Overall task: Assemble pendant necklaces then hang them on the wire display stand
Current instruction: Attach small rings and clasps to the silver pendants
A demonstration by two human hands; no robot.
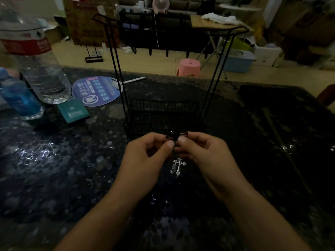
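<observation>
Dim room: a dark speckled bench in front, pale wood floor beyond, a pink stool, a folding table and stacked boxes behind

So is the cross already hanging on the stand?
No, the cross dangles from the cord pinched by both hands, in front of the stand.

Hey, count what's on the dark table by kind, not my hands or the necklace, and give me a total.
Bottles: 2, clear bottle and blue bottle
Fans: 1, round fan
Packets: 1, teal packet
Stands: 1, wire display stand
Total: 5
</observation>
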